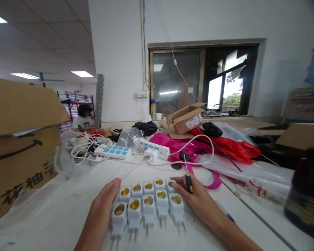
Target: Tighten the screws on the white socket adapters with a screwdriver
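Note:
Two rows of white plug-in lamp sockets [148,201] with brass-coloured screw threads stand close together on the white table [75,195]. The front row's metal pins point toward me. Along the left end of the rows lies my left hand [104,200], its fingers stretched out and holding nothing. At the right end, my right hand [196,198] keeps a screwdriver [188,183] with a black and yellow handle in its grip, the shaft pointing up and away. The right thumb rests at the rear right lamp socket [170,183]; some of that hand's fingers are hidden.
Behind the sockets lie power strips [114,152], a white cable [213,148], a pink bag [172,141] and a red plastic bag [232,148]. A large cardboard box [23,164] stands left, a dark container [307,195] right. A pen [229,216] lies by my right forearm. One person [84,118] sits far back.

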`<action>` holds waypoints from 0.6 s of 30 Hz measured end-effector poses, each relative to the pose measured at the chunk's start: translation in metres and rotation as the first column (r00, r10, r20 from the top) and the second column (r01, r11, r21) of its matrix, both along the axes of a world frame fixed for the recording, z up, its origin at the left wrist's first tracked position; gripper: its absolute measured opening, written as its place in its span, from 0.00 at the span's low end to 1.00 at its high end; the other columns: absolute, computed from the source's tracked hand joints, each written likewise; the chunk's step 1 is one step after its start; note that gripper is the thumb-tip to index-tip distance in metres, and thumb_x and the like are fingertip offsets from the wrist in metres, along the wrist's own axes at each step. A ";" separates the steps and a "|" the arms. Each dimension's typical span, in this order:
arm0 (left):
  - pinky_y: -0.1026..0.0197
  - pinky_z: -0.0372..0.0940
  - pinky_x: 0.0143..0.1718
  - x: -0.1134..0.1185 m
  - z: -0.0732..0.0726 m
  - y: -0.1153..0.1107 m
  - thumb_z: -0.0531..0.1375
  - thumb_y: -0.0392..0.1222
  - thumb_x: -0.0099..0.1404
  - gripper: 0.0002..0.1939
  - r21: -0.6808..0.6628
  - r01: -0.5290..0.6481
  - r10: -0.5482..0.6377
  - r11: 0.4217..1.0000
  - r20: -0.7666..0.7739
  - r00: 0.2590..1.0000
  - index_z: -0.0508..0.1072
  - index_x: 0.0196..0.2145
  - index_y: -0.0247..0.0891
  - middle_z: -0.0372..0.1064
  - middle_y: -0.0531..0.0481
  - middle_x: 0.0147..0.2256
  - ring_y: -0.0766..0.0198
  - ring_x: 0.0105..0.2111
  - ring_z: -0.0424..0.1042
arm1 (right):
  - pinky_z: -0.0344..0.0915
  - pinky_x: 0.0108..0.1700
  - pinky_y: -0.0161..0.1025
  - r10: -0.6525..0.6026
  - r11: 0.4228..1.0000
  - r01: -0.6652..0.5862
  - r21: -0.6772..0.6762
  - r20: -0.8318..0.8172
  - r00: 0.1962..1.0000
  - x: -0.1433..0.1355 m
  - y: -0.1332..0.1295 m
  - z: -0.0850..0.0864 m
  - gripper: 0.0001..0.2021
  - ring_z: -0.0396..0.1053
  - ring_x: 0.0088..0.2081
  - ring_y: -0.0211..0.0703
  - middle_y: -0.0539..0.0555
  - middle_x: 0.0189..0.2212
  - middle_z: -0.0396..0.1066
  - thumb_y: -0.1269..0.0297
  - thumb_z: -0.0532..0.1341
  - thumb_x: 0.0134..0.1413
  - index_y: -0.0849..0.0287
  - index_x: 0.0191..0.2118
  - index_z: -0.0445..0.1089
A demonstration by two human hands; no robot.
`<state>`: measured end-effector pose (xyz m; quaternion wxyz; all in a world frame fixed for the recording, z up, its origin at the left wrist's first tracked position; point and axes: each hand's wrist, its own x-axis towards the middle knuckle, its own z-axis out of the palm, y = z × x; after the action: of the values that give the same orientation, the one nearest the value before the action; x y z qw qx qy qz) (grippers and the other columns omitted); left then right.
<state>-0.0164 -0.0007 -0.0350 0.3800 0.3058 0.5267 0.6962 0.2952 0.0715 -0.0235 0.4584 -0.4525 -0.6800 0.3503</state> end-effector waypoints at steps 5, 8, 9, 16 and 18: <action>0.40 0.57 0.77 -0.001 -0.001 -0.003 0.66 0.52 0.76 0.18 -0.062 0.052 -0.054 0.997 -0.038 0.998 0.84 0.55 0.39 0.79 0.42 0.64 0.46 0.67 0.73 | 0.74 0.60 0.57 0.052 0.999 -0.052 0.003 -0.024 0.998 0.000 -0.006 0.006 0.12 0.82 0.52 0.53 0.57 0.49 0.83 0.56 0.69 0.73 0.60 0.51 0.78; 0.39 0.57 0.77 0.001 0.003 -0.006 0.65 0.54 0.75 0.19 -0.075 0.055 -0.060 0.996 -0.063 0.996 0.84 0.54 0.39 0.81 0.42 0.62 0.44 0.67 0.73 | 0.74 0.62 0.59 0.056 0.998 -0.056 -0.006 -0.040 0.998 0.000 -0.007 0.008 0.11 0.80 0.56 0.54 0.57 0.53 0.82 0.60 0.70 0.73 0.60 0.53 0.78; 0.39 0.57 0.77 0.001 0.004 -0.007 0.65 0.55 0.75 0.20 -0.075 0.058 -0.063 0.996 -0.073 0.995 0.85 0.53 0.39 0.81 0.42 0.61 0.43 0.67 0.73 | 0.74 0.63 0.59 0.057 0.998 -0.057 -0.009 -0.044 0.997 0.000 -0.007 0.008 0.10 0.80 0.57 0.55 0.57 0.54 0.82 0.62 0.71 0.73 0.60 0.53 0.78; 0.40 0.56 0.78 0.010 0.011 -0.015 0.67 0.61 0.73 0.22 -0.098 0.066 -0.078 0.993 -0.125 0.989 0.86 0.52 0.44 0.81 0.47 0.62 0.42 0.68 0.73 | 0.74 0.63 0.60 0.065 0.997 -0.067 -0.028 -0.057 0.996 -0.002 -0.005 0.006 0.09 0.80 0.56 0.54 0.56 0.53 0.82 0.64 0.71 0.73 0.60 0.53 0.78; 0.40 0.57 0.78 0.012 0.013 -0.016 0.66 0.61 0.73 0.23 -0.108 0.066 -0.078 0.992 -0.113 0.990 0.86 0.53 0.43 0.81 0.46 0.62 0.42 0.68 0.74 | 0.73 0.64 0.60 0.066 0.997 -0.068 -0.030 -0.058 0.996 -0.002 -0.006 0.008 0.08 0.80 0.57 0.55 0.57 0.54 0.82 0.64 0.71 0.73 0.60 0.52 0.78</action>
<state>-0.0045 -0.0166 -0.0220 0.3887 0.3450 0.5722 0.6344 0.2934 0.0655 -0.0157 0.4584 -0.4265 -0.6758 0.3891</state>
